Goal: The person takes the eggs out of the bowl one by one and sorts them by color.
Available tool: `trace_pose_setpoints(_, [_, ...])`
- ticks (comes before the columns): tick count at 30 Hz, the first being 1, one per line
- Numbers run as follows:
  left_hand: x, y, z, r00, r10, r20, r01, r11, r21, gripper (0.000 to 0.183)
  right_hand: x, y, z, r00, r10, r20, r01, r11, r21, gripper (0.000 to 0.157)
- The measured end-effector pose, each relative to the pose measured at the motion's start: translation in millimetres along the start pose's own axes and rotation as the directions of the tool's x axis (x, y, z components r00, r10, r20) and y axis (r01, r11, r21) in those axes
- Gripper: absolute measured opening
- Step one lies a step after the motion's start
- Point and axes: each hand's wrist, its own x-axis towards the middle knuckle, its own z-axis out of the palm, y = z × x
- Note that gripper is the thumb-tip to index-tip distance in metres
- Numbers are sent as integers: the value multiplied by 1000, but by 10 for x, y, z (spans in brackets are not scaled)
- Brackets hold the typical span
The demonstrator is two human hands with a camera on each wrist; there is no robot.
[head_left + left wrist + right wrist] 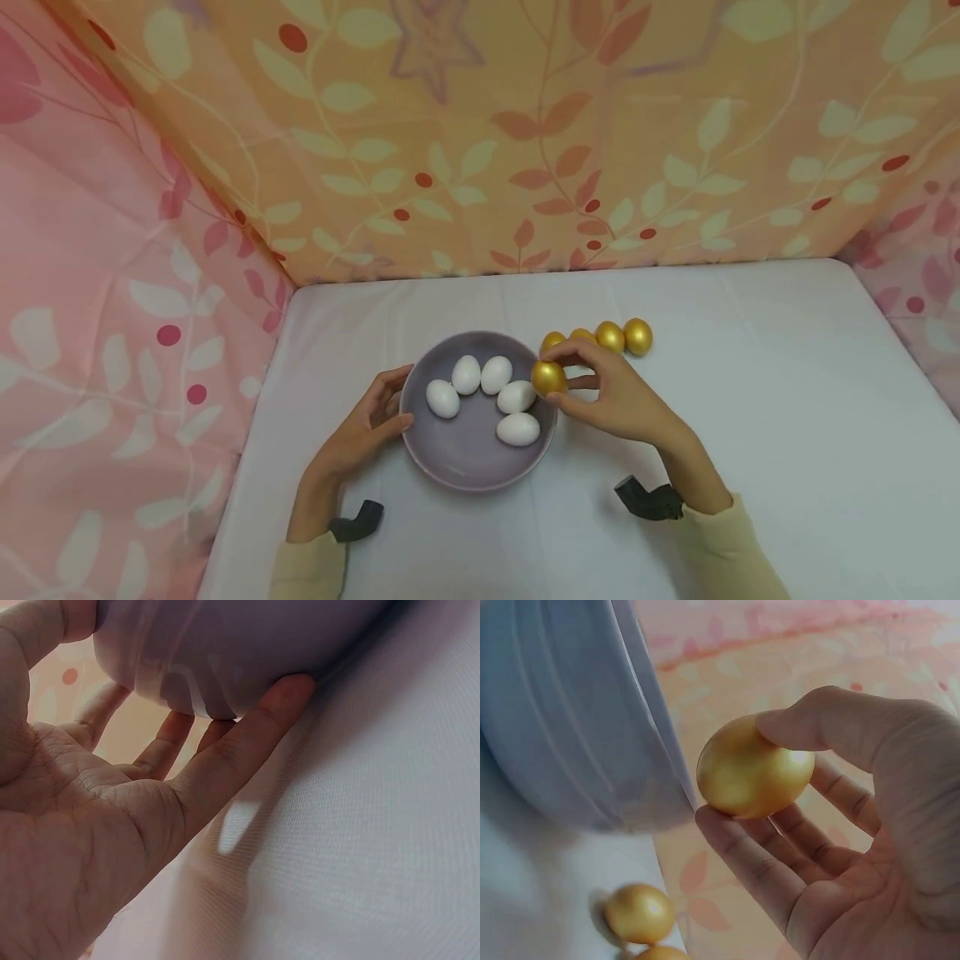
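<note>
A purple-grey bowl (457, 462) stands on the white table, with several white eggs (517, 429) inside along its back and right side. My left hand (367, 429) holds the bowl from the left, thumb at the rim; in the left wrist view its fingers (247, 742) lie against the outer wall. Between thumb and fingertips, my right hand (618, 396) pinches a golden egg (549, 378) at the bowl's right rim. The right wrist view shows this golden egg (754, 769) beside the bowl's rim (656, 712).
More golden eggs (637, 336) sit in a row behind the right hand, partly hidden by it. White cloth (787, 417) covers the table. Floral fabric walls (450, 125) rise at the back and both sides. A dark wrist mount (648, 500) shows at each wrist.
</note>
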Motion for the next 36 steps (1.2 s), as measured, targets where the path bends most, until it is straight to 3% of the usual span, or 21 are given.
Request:
trace_pose_setpoints(9, [9, 37, 5, 1000, -14, -5, 14, 1000, 7, 70, -54, 66, -216, 993, 11, -117, -20, 997, -77, 47])
trace_pose_setpoints(18, [18, 2, -1, 1000, -9, -7, 10, 1000, 13, 69, -142, 179, -452, 979, 95, -178, -100, 995, -19, 43])
trace_pose_setpoints(23, [10, 9, 5, 1000, -5, -6, 5, 1000, 4, 69, -185, 255, -567, 961, 158, -227, -157, 987, 27, 42])
trace_pose_setpoints(28, [8, 11, 4, 1000, -3, -6, 3, 1000, -1, 69, -230, 335, -663, 941, 201, -273, -206, 978, 10, 44])
trace_pose_setpoints(36, [2, 6, 3, 1000, -7, -5, 7, 1000, -6, 69, -295, 526, -791, 885, 273, -377, -298, 955, -9, 47])
